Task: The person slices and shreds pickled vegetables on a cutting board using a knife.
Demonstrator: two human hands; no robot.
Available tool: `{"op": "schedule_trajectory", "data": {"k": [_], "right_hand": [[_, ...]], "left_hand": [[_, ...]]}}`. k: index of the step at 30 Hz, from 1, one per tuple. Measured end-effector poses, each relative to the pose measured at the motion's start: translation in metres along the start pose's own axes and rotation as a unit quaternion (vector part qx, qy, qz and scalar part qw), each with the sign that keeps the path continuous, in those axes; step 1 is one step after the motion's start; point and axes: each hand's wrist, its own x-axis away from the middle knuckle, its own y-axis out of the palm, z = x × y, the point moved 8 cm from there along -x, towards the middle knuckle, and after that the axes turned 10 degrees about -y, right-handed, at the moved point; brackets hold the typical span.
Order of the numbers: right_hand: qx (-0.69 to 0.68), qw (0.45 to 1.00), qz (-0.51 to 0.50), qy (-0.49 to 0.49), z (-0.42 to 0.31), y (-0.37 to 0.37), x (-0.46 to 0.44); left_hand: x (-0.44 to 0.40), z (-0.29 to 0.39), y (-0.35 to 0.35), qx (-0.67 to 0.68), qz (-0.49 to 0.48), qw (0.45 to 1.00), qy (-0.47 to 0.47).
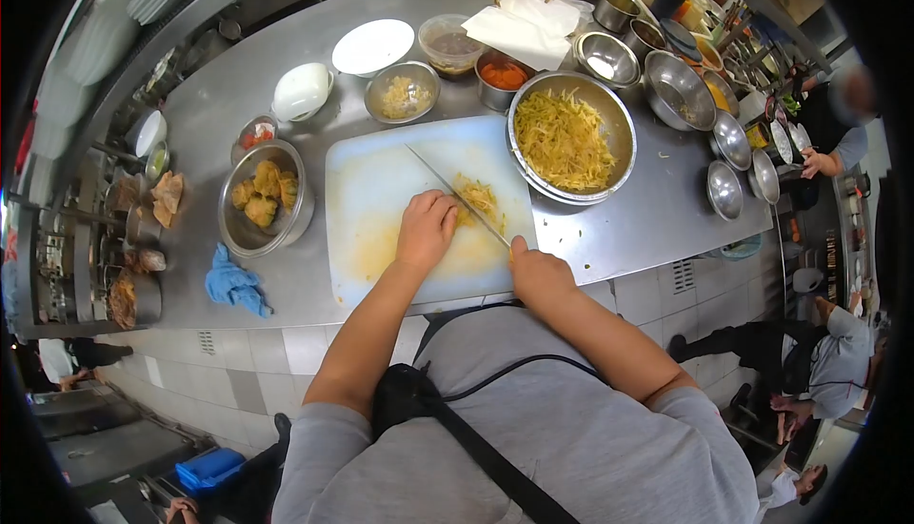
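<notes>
Likely cutting yellow shreds (484,198) on the chopping board (376,181), just beside the left hand (426,231) (bent; cannot tell if pinching). Gripping the knife (443,181) tight in the right hand (543,273). For more cutting, best to tuck fingertips back.

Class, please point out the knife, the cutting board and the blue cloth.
Knife (473,209): head view, middle of the blade.
Cutting board (373,179): head view, bare upper-left surface.
Blue cloth (234,283): head view, its crumpled middle.
</notes>
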Motion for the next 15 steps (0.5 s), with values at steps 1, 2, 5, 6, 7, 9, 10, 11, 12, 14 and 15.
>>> {"op": "schedule_trajectory", "data": {"k": [1,2,5,6,7,9,10,11,12,14,15], "right_hand": [[0.001,1.000,-0.002,0.001,-0.007,-0.015,0.006],[0.011,1.000,-0.025,0.009,-0.013,-0.031,0.017],[0.029,0.997,-0.068,0.022,-0.022,-0.049,0.043],[0.037,0.995,-0.085,0.030,-0.021,-0.047,0.048],[0.038,0.995,-0.087,0.031,-0.015,-0.031,0.036],[0.013,0.998,-0.049,0.028,0.002,0.006,0.001],[0.014,0.998,-0.048,0.027,-0.004,-0.003,-0.006],[0.017,0.999,-0.047,0.015,-0.011,-0.015,-0.015],[0.017,0.999,-0.047,0.006,-0.019,-0.025,-0.015],[0.020,0.998,-0.055,0.006,-0.034,-0.059,0.017],[0.025,0.997,-0.068,0.003,-0.039,-0.066,0.030]], "left_hand": [[-0.001,-0.002,0.001,0.002,0.000,1.000,-0.002],[-0.001,-0.003,0.002,0.002,0.001,1.000,0.004],[-0.002,-0.006,0.003,-0.003,0.004,1.000,0.013],[-0.002,-0.005,0.003,-0.008,0.005,1.000,0.019],[-0.003,-0.005,0.004,-0.007,0.004,1.000,0.017],[-0.004,-0.003,0.003,-0.008,0.008,1.000,0.023],[-0.003,-0.002,0.002,-0.008,0.009,1.000,0.023],[-0.004,-0.002,0.002,-0.010,0.011,1.000,0.020],[-0.003,-0.002,0.002,-0.012,0.009,1.000,0.019],[-0.003,-0.003,0.004,-0.008,0.011,1.000,0.020],[-0.002,-0.005,0.004,-0.005,0.014,1.000,0.016]]}}
